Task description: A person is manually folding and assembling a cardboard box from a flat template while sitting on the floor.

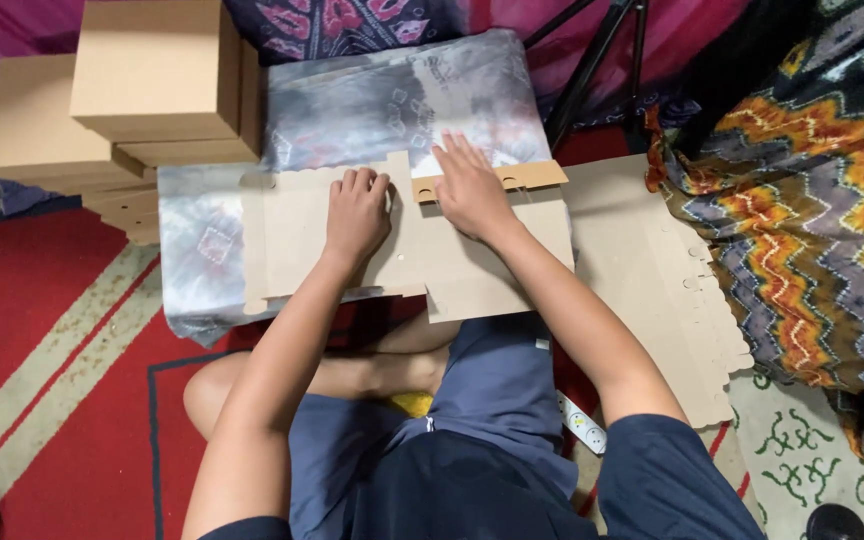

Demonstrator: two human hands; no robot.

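Note:
A flat die-cut cardboard box blank [302, 235] lies across a grey patterned cushion [372, 100] in front of my crossed legs. My left hand [356, 212] presses down on the blank near its middle, fingers curled onto the cardboard. My right hand [469, 188] lies flat with fingers spread, pressing a narrow folded flap [532, 177] along the blank's far right edge. Neither hand grips anything; both push on the cardboard.
Folded brown cardboard boxes [157, 70] are stacked at the upper left. More flat cardboard blanks [652, 280] lie to my right. A zigzag patterned cloth [812, 200] covers the right side. A black tripod leg [592, 60] stands beyond the cushion. A white power strip [582, 425] sits by my right knee.

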